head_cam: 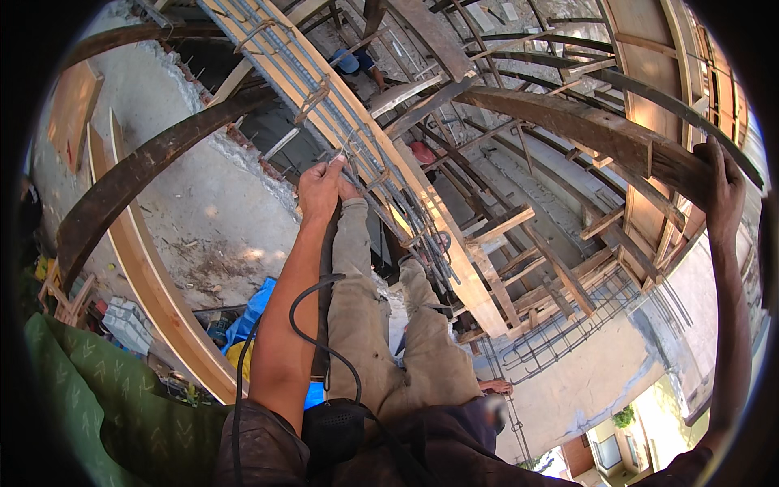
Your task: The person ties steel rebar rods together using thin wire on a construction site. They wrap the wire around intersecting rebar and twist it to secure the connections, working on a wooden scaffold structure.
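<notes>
My left hand (319,189) is at the near side of a long rebar cage (304,91), its thumb and fingertips pinched on a thin tie wire (345,145). The ribbed bars run lengthwise through bent stirrups (313,97), between the boards of a narrow timber formwork (398,152). My right hand (724,182) is raised far to the right, gripping the end of a thick dark timber beam (584,125). My legs (359,316) stretch forward, the feet at the formwork's side.
Open gaps show below among crossed timbers (517,243). A person in a blue cap (347,62) is down there. Another person's hand (496,386) is by a thin rebar cage (572,329). A concrete slab (201,213) with a broken edge lies left; a black cable (322,347) loops over my arm.
</notes>
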